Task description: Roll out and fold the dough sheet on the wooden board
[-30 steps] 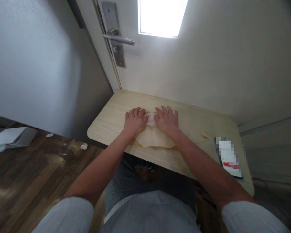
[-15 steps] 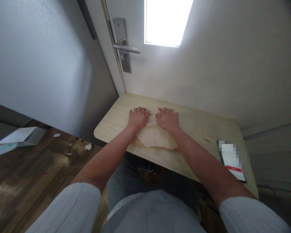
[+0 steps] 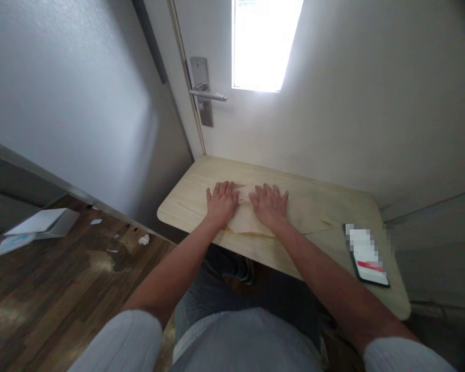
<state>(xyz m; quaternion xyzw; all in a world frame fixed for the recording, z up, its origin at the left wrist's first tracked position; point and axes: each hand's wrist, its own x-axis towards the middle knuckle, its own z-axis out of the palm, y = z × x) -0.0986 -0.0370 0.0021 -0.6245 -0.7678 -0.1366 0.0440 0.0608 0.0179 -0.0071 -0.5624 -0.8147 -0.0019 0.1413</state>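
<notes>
A thin beige sheet point(image 3: 246, 221), which looks like paper, lies on the pale wooden table point(image 3: 186, 188) in front of me. My left hand point(image 3: 221, 200) presses palm down on the left part of the sheet, its fingers stretched away from me. On the sheet's right part my right hand point(image 3: 269, 204) lies flat with its fingers spread. Between my thumbs a raised or creased strip of the sheet shows. More pale sheet material with a small torn or curled edge point(image 3: 326, 222) extends to the right of my right hand. Whether it is the same piece I cannot tell.
A phone point(image 3: 366, 256) lies near the table's right end. Behind the table stands a white door with a metal handle point(image 3: 213, 95) and a bright window point(image 3: 265, 46). A grey panel point(image 3: 81, 103) rises at the left. A white box point(image 3: 42, 222) and scraps point(image 3: 143, 239) lie on the wooden floor.
Both hands have stayed on the sheet, with the fingers now flatter and more spread. More of the sheet shows beyond and between them. The camera view has shifted slightly.
</notes>
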